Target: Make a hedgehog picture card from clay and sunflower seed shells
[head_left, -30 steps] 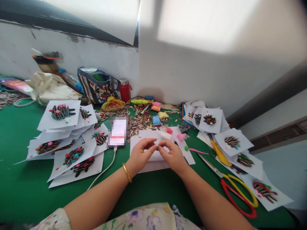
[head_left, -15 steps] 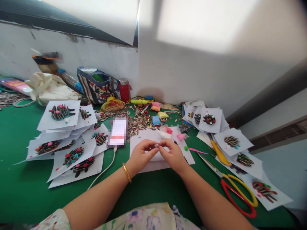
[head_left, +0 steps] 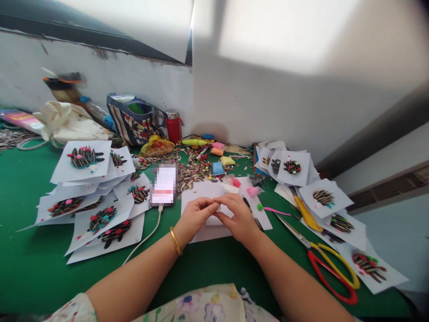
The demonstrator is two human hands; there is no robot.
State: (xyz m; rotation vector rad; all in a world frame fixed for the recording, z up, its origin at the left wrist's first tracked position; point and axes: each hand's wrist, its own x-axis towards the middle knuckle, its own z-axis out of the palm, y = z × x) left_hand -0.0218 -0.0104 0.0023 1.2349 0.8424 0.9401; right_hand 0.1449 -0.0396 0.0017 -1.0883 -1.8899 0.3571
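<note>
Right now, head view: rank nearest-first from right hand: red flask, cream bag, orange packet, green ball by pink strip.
1. Green ball: just right of the right hand.
2. Orange packet: beyond the hand, slightly left.
3. Red flask: farther back, left.
4. Cream bag: far left.

The bench [head_left: 208,266] is green; the scissors [head_left: 305,242] are red- and yellow-handled. The small piece [head_left: 219,208] is whitish, the bangle [head_left: 175,242] gold. The garment [head_left: 211,306] bears multicoloured florals on cream.

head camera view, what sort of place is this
Probably an indoor craft workspace, judging by the loose striped seeds, the large scissors and the white sheets bearing spiky figures with coloured dots.
</note>
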